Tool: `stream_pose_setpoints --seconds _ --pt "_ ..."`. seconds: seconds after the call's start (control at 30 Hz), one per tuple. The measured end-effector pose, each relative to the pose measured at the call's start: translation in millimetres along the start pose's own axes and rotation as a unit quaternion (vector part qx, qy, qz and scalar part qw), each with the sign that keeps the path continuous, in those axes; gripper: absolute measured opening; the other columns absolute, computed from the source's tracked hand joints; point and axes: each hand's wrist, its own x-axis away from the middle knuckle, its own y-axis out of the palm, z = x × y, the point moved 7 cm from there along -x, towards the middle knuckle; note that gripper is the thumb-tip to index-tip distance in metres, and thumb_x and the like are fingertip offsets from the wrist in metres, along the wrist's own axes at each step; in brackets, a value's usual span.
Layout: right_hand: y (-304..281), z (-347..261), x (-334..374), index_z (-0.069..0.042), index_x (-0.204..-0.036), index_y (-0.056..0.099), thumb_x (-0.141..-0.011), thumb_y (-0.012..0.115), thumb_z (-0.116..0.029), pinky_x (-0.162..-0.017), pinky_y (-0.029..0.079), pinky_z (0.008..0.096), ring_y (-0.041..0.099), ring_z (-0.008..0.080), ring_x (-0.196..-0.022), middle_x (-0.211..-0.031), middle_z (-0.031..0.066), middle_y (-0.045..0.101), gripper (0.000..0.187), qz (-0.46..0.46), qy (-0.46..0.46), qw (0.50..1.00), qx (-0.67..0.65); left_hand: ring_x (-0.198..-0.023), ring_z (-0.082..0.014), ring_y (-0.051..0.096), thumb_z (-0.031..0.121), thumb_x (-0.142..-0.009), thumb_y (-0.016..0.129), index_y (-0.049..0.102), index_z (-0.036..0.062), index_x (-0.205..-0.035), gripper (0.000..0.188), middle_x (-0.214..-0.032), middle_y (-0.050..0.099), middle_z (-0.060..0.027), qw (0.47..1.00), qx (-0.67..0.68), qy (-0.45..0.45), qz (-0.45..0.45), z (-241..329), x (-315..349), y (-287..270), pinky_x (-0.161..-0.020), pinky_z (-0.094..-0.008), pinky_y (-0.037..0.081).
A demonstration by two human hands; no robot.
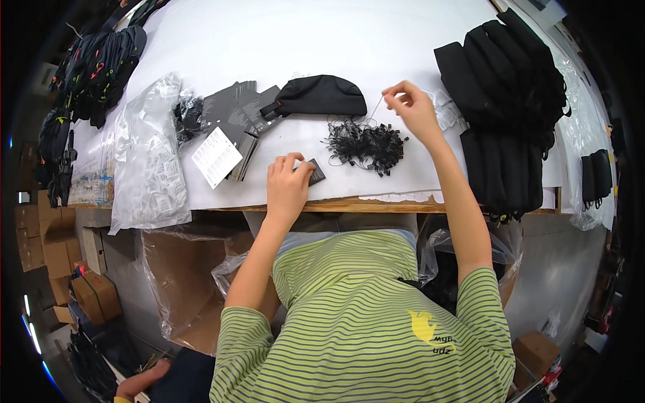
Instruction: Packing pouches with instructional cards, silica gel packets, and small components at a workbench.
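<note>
At the table's front edge my left hand (289,185) has its curled fingers on a small dark card (317,172), which lies against the white tabletop. My right hand (411,109) is raised, thumb and fingertips pinched on a thin tag string (377,105). This string hangs down toward a tangled heap of black tag strings (368,146) with small black ends. Behind the heap lies a black zip pouch (321,96). Left of it, dark grey cards (232,104) are spread out, with a white printed card (217,157) resting by a stack of cards (244,156).
Black pouches (500,74) are piled at the right. A clear plastic bag of small white pieces (153,161) hangs over the left front edge. Dark bags with coloured pulls (101,64) sit far left. Below the table stands a plastic-lined cardboard box (188,282). Another person's arm (142,381) shows lower left.
</note>
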Motion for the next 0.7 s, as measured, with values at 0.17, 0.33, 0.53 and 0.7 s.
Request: stream_pose_setpoints --seconds 0.17,0.33,0.53,0.7 --pt "-16.4 -41.5 -0.6 -0.003 -0.084 0.052 -0.088 0.059 -0.010 -0.060 0.049 0.0246 0.063 0.0129 -0.069 -0.080 0.0119 0.067 0.010 -0.017 0.048 0.909 -0.414 -0.093 -0.0250 0.054 0.015 -0.075 0.071 0.063 0.0064 -0.099 0.027 -0.099 0.058 -0.0060 0.997 0.009 0.045 -0.059 9.8 1.0 -3.5 -0.081 -0.0379 0.041" --pt "-40.5 -108.4 8.0 -0.004 -0.098 0.053 -0.088 0.060 -0.009 -0.058 0.040 0.0199 0.051 0.0065 -0.062 -0.066 0.0015 0.055 0.013 0.037 -0.072 0.953 -0.291 -0.083 -0.0282 0.059 0.011 -0.081 0.067 0.064 0.0035 -0.100 0.021 -0.093 0.064 -0.0102 0.997 0.076 -0.004 -0.004 -3.5 -2.2 -15.8 -0.072 -0.0374 0.046" --pt "-22.5 -134.1 31.8 -0.004 -0.110 0.050 -0.088 0.052 -0.002 -0.061 0.040 0.0208 0.049 0.0066 -0.065 -0.068 0.0008 0.053 0.022 0.002 -0.096 0.955 -0.279 -0.076 -0.0201 0.061 0.005 -0.084 0.064 0.064 -0.0006 -0.099 0.016 -0.085 0.063 -0.0104 0.957 0.252 -0.099 0.105 -6.7 -7.8 -38.2 -0.071 -0.0287 0.047" --pt "32.1 -115.1 70.0 -0.006 -0.112 0.050 -0.083 0.049 0.000 -0.054 0.035 0.0208 0.043 0.0050 -0.056 -0.061 -0.0024 0.047 0.030 -0.079 -0.038 0.963 -0.255 -0.070 -0.0088 0.059 0.004 -0.084 0.065 0.065 0.0004 -0.105 0.021 -0.079 0.063 -0.0035 0.870 0.448 -0.201 0.045 27.6 -3.1 -30.4 -0.069 -0.0230 0.048"
